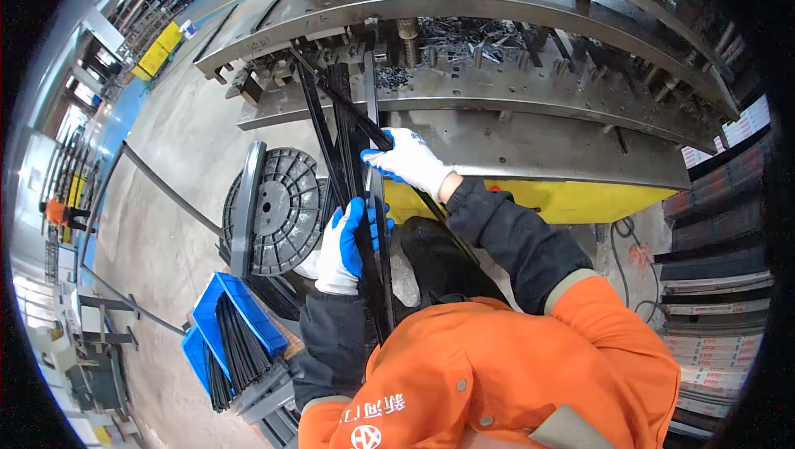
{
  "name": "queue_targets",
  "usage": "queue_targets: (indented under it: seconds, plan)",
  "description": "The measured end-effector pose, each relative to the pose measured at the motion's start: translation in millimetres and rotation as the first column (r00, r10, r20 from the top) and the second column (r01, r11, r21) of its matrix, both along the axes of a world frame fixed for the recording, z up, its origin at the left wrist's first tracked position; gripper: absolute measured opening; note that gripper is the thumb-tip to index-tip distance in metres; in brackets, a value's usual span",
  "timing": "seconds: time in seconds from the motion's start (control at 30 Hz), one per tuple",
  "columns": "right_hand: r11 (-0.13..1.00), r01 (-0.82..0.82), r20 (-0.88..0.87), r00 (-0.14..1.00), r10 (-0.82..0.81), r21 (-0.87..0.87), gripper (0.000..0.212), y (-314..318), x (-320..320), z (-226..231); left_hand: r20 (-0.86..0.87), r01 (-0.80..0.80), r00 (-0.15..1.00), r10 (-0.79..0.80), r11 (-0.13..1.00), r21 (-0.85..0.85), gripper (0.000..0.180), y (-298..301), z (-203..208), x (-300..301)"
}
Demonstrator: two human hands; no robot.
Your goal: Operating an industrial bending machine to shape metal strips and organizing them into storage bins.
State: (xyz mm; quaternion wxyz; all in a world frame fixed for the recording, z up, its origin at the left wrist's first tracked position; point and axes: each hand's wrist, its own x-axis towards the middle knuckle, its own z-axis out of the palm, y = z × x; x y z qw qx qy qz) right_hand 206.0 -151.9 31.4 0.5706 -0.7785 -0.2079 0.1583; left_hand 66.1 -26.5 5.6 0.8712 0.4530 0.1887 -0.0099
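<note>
White gloves with blue palms cover both hands. My right hand (414,159) is closed around a long black strip (344,104), which runs slantwise from the steel die toward my lap. Below and to the left, my left hand (338,254) has its fingers wrapped round a bundle of long black strips (346,130). That bundle rises from my lap to the die's front left corner. A shiny grey strip (372,89) stands among them, close to both hands. Gloves and overlapping strips hide where each piece is gripped.
The layered steel die (464,101), littered with metal scraps (468,39), spans the front above a yellow base (538,201). A black reel (290,201) and blue crates (252,308) holding black strips stand left. Stacked profiles (716,283) line the right. Another person (58,211) is far left.
</note>
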Motion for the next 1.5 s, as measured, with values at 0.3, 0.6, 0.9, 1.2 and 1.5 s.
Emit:
queue_targets:
  seconds: [0.3,0.6,0.9,1.2,1.5]
  plan:
    - [0.992,0.125,0.120,0.985,-0.122,-0.020,0.019,13.5,-1.9,-19.2,0.006,-0.026,1.000,0.025,0.916,0.401,0.031,-18.2,-31.0,-19.6]
    - [0.997,0.008,-0.089,0.996,-0.001,0.076,0.019,13.2,-1.7,-1.7,0.027,-0.083,0.997,0.078,0.958,0.274,0.034,-15.2,-12.9,-18.9]
    - [0.988,0.087,0.315,0.948,-0.043,-0.127,0.019,13.1,-1.4,-10.3,0.030,-0.190,0.982,0.188,0.964,0.187,0.033,-14.6,-27.3,-25.5]
    - [0.994,-0.035,-0.251,0.966,0.060,0.106,0.021,4.7,-15.4,4.9,0.061,-0.156,0.987,0.149,0.981,0.118,0.023,-10.9,-16.9,-33.6]
    - [0.989,0.039,0.123,0.992,-0.022,-0.141,0.022,9.6,-17.8,-5.1,0.100,-0.368,0.930,0.355,0.913,0.178,0.022,-0.9,-36.7,-37.4]
